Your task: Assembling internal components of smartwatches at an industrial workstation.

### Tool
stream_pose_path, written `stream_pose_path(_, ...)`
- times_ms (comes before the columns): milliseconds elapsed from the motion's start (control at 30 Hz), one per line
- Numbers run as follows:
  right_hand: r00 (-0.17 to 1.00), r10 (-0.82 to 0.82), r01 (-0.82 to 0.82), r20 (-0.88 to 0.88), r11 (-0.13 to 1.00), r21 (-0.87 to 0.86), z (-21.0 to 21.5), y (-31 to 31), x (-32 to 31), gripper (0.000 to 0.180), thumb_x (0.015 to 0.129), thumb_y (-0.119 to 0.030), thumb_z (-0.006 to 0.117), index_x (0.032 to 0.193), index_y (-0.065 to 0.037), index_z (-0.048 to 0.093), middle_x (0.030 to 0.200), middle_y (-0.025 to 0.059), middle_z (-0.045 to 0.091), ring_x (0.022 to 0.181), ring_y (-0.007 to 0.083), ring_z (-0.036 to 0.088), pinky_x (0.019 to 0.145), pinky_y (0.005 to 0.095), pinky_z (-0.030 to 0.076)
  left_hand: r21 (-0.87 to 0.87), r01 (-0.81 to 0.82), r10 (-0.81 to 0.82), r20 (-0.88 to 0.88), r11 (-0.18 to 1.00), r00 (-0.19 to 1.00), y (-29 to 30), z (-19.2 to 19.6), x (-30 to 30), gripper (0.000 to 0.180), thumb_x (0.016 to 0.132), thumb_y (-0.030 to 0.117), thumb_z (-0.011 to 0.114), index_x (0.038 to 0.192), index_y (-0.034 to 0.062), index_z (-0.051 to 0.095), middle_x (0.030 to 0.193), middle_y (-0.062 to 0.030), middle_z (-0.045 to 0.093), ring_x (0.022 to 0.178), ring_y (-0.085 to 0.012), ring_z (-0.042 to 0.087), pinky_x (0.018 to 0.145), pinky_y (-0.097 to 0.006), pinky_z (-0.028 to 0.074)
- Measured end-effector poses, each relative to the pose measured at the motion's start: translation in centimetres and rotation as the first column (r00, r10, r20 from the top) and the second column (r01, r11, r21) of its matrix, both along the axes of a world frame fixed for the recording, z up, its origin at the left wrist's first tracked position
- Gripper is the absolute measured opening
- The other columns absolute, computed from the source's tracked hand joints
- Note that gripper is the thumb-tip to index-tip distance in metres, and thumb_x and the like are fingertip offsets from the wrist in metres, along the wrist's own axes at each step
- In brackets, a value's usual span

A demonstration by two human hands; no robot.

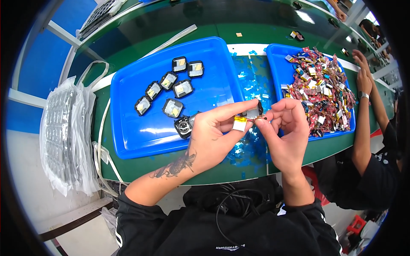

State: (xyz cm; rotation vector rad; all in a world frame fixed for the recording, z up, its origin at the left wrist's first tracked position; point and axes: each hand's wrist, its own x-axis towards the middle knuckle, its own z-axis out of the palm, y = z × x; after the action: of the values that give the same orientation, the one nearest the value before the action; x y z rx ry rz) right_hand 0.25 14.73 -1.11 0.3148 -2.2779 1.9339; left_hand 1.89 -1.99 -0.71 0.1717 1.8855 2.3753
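Note:
My left hand (209, 138) is closed around a small dark watch case (255, 112), held above the gap between two blue trays. A small white battery with yellow tape (240, 123) shows at the left thumb, beside the case. My right hand (290, 138) faces it from the right, thumb and forefinger pinched at the thin reddish wires by the battery. What else sits between those fingertips is partly hidden. Several open black watch cases (183, 88) lie in the left blue tray (141, 147). One near my left wrist shows a round patterned face (183, 127).
The right blue tray (276, 55) holds a heap of small red circuit boards and batteries (318, 91). Blue film scraps (256, 77) litter the green table (205, 175). Wrapped plastic trays (64, 136) stand at the left. A co-worker's arms (364, 102) reach in at the right.

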Motion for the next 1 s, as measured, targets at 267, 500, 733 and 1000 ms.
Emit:
stream_pose_path(267,1.0,-0.001,0.001,0.025,1.0,0.008,0.0,-0.7,0.4,0.042,0.079,0.003,0.073,0.115,-0.003,0.051,0.09,0.0017,0.056,0.073,0.0039,0.052,0.061,0.0167,0.045,0.034,-0.048,0.049,-0.027,0.998,0.998,0.4,-0.1,0.2,0.044,0.086,-0.013,0.058,0.129,-0.0032,0.057,0.119,-0.0141,0.064,0.106,-0.0158,0.063,0.092,-0.028,0.053)
stream_pose_path(500,1.0,0.019,-0.02,0.014,0.999,0.049,0.1,-0.9,0.6,0.041,0.081,0.006,0.068,0.118,-0.002,0.052,0.093,0.003,0.057,0.081,0.0066,0.058,0.062,0.0187,0.052,0.072,-0.027,0.02,0.097,0.997,0.995,0.0,0.5,-0.1,0.042,0.087,-0.009,0.061,0.127,-0.0037,0.053,0.114,-0.0139,0.065,0.105,-0.0159,0.064,0.089,-0.028,0.053)
stream_pose_path(733,0.998,0.048,-0.045,-0.029,0.994,0.1,0.4,-2.1,0.6,0.038,0.082,0.009,0.065,0.118,-0.001,0.054,0.098,0.0056,0.06,0.086,0.0088,0.061,0.066,0.0208,0.056,-0.28,-0.12,0.069,-0.185,0.953,0.98,-0.4,0.0,0.4,0.044,0.09,-0.009,0.053,0.132,0.0017,0.044,0.11,-0.0142,0.065,0.107,-0.0196,0.065,0.089,-0.031,0.055)
stream_pose_path(1000,0.944,0.309,-0.326,0.113,0.927,0.186,2.5,-1.5,-5.6,0.045,0.082,0.005,0.065,0.124,-0.002,0.048,0.091,0.0053,0.062,0.079,0.0107,0.061,0.064,0.0228,0.05,-0.611,-0.357,0.025,-0.482,0.707,0.876,-4.3,0.6,-2.1,0.048,0.087,0.011,0.065,0.132,0.0041,0.05,0.116,-0.0177,0.062,0.104,-0.0311,0.062,0.085,-0.04,0.051)
